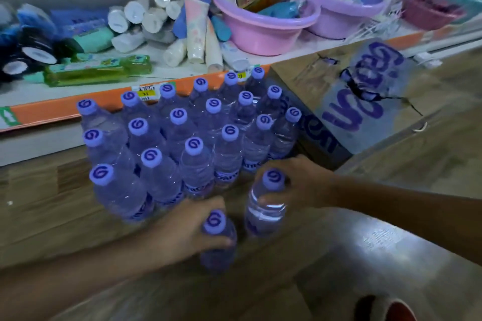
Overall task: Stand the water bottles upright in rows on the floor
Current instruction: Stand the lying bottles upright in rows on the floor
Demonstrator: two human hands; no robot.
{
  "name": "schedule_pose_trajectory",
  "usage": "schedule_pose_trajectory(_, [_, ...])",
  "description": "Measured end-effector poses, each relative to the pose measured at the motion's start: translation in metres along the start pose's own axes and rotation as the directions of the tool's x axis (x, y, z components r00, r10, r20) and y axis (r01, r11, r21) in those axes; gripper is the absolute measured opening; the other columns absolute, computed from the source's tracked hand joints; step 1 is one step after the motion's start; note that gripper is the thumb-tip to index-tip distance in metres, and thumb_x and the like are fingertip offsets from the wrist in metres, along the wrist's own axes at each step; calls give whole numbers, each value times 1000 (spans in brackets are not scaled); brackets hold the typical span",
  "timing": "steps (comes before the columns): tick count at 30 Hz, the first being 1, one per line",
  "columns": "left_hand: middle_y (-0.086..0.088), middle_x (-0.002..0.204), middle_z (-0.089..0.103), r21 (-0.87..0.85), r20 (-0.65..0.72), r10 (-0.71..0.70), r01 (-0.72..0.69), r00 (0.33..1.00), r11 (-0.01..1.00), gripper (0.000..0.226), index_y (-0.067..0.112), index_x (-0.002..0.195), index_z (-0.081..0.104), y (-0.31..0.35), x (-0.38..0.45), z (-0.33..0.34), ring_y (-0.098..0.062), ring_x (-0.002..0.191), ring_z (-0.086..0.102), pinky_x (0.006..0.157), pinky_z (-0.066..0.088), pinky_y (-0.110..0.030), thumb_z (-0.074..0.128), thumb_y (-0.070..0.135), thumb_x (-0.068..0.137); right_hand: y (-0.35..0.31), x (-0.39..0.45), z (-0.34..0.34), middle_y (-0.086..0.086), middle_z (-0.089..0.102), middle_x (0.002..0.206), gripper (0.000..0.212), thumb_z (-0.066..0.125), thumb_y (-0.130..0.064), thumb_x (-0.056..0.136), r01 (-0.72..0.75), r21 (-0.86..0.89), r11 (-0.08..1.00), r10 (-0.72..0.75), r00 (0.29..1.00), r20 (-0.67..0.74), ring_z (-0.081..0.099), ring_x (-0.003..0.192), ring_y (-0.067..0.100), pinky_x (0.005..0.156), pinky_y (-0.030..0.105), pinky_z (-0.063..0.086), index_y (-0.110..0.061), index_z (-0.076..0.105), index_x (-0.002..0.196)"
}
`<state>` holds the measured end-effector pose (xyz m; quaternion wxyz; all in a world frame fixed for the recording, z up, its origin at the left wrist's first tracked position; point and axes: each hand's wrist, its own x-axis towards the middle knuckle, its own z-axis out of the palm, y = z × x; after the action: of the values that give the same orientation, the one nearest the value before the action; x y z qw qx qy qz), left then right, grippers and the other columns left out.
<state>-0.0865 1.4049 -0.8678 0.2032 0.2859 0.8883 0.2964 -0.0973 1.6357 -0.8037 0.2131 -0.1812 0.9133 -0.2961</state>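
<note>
The left hand [193,226] has its grip curled round the neck and shoulder of a clear plastic water bottle with a lilac cap [218,240], and the right hand [294,182] holds a second clear lilac-capped bottle [264,206] the same way, fingers wrapped just under the cap. Both bottles stand with their long axes near upright on the wooden floor [391,242], the right one tipped a little. Just beyond both grips stands the block of upright lilac-capped bottles [182,143] in three rows. The open front line lies directly ahead of the left grip and to the inside of the right one; the left looks nearer to it, I'd say
</note>
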Motion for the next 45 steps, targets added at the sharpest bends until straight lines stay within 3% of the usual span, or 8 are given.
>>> schedule_pose_trajectory(5, [-4,67,57,-17,-85,-28,27,996,999,40,6,84,55,55,84,4,-15,66,56,62,44,-32,73,40,72,60,1,-50,22,68,93,42,73,-29,76,-39,-142,989,11,981,-196,62,80,30,64,23,41,4,62,98])
schedule_pose_trajectory(12, [-5,66,44,172,-161,-120,148,980,974,45,13,56,38,84,148,14,-27,73,50,61,34,-33,75,32,70,99,26,-74,23,58,91,48,72,-35,77,-54,-356,933,22,995,-93,57,89,41,78,42,47,7,58,96])
schedule_pose_trajectory(16, [-9,89,45,219,-202,-97,141,975,965,30,1,89,62,85,152,8,-33,90,55,68,37,-31,75,22,71,99,26,-77,23,59,104,50,68,-41,78,-29,-575,818,39,999,6,56,98,37,84,46,48,0,59,105])
schedule_pose_trajectory(26, [-17,106,60,268,-227,-76,137,971,954,30,5,96,63,80,151,5,-33,100,56,82,49,-41,74,19,71,108,9,-78,19,47,111,27,54,6,78,232,-560,796,-144,970,197,49,100,37,84,46,42,-4,57,103])
schedule_pose_trajectory(31, [-17,105,58,350,-73,-82,103,994,931,39,5,102,59,84,155,-3,-33,99,54,82,48,-41,73,25,72,100,5,-79,14,50,97,40,59,-36,86,77,-643,762,-20,995,96,54,96,37,75,38,42,-5,50,111])
schedule_pose_trajectory(34, [-11,94,51,367,-47,-140,148,989,919,38,8,93,53,83,152,-10,-31,91,52,74,46,-39,74,31,71,93,7,-81,2,45,73,19,53,-33,89,17,-631,776,44,996,81,59,96,37,71,35,39,-14,52,93])
schedule_pose_trajectory(41, [-4,91,42,327,-121,-39,76,992,942,29,9,87,50,90,152,-5,-25,84,45,69,36,-34,72,23,74,98,6,-79,17,58,110,34,44,-32,94,85,-809,582,-53,996,67,57,98,33,66,33,35,-4,49,112])
schedule_pose_trajectory(45, [-3,94,40,275,-157,-100,140,983,951,28,6,97,50,90,150,1,-27,91,49,76,44,-39,66,18,77,108,11,-80,14,59,108,40,44,-40,93,104,-781,615,-120,992,38,59,95,31,61,31,33,-7,46,114])
